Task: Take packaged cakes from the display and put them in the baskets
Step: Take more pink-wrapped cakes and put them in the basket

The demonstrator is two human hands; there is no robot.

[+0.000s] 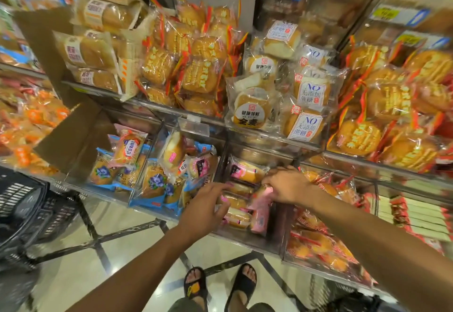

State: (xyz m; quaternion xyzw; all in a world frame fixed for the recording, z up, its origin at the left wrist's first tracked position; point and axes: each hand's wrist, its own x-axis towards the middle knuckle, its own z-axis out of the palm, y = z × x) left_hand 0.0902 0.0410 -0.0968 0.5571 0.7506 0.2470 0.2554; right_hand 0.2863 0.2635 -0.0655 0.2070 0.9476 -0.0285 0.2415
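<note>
Fingers (269, 179) of the right hand (289, 186) pinch the top of a pink-wrapped packaged cake (260, 211) at the clear plastic bin's (247, 239) front edge. Left hand (203, 206) fingers curl over neighbouring packs (236, 202), grip unclear. Likely light, squashy, slippery film: hold the sealed end gently.

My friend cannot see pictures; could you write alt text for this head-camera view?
A person's right hand grips a pink packet in a clear display bin, while the left hand reaches for the wrapped cakes beside it. A black basket stands at the left.
</note>
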